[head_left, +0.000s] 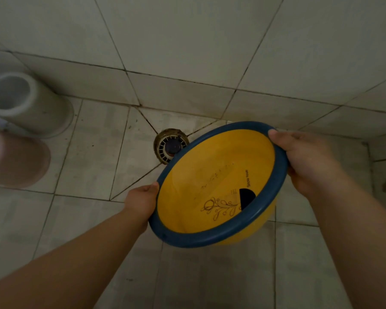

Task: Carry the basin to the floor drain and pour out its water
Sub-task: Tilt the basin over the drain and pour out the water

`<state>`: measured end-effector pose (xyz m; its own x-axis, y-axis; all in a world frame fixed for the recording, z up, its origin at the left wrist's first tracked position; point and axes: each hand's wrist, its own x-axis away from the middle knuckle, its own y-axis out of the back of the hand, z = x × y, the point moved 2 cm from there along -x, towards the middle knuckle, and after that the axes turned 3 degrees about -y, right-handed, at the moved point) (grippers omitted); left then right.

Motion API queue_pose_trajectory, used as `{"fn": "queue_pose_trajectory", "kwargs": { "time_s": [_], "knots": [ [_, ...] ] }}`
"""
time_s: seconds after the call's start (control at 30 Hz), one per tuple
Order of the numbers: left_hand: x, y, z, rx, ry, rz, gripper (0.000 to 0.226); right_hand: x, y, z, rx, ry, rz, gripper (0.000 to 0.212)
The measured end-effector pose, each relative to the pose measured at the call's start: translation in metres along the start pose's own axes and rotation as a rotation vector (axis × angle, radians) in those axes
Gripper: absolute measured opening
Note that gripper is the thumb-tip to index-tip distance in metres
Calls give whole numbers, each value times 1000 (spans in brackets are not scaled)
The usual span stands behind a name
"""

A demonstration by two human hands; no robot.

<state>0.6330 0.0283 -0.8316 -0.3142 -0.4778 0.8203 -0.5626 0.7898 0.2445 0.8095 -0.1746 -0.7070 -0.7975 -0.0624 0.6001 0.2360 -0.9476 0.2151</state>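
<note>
A yellow basin with a dark blue rim [218, 186] hangs tilted above the tiled floor, its open side turned toward me and down to the left. My left hand [140, 202] grips the rim on the near left side. My right hand [303, 162] grips the rim at the far right. The round floor drain [169, 145] lies just beyond the basin's upper left edge, partly covered by the rim. A leaf drawing and small print show on the basin's inside. I cannot tell whether water lies inside.
A white cylindrical container [25, 103] stands by the wall at the left, with a pink round stool or bucket [18, 161] in front of it. Tiled walls meet in a corner behind the drain. Grey floor tiles [87, 230] spread toward me.
</note>
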Motion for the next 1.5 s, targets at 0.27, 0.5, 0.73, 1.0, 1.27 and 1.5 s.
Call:
{"fn": "queue_pose_trajectory", "kwargs": {
  "time_s": [0.27, 0.5, 0.73, 1.0, 1.27, 1.5],
  "knots": [
    [0, 1, -1, -16, -12, 0, 32, -1, -2, 3, 23, -5, -2, 13],
    [-4, -1, 0, -33, -13, -4, 36, 2, -5, 8, 28, 14, 15, 18],
    [-3, 0, -1, -26, -12, -13, 33, 2, -8, 9, 24, 1, 10, 15],
    [-1, 0, -2, -42, -33, -11, 37, 5, -10, 12, 3, 23, 12, 20],
    [-5, -1, 2, -65, -32, -5, 37, 3, -11, 12, 7, 13, 41, 13],
    [-5, -3, 2, -41, -20, 8, 37, 1, -13, 16, 31, 49, 56, 15]
  ]
}}
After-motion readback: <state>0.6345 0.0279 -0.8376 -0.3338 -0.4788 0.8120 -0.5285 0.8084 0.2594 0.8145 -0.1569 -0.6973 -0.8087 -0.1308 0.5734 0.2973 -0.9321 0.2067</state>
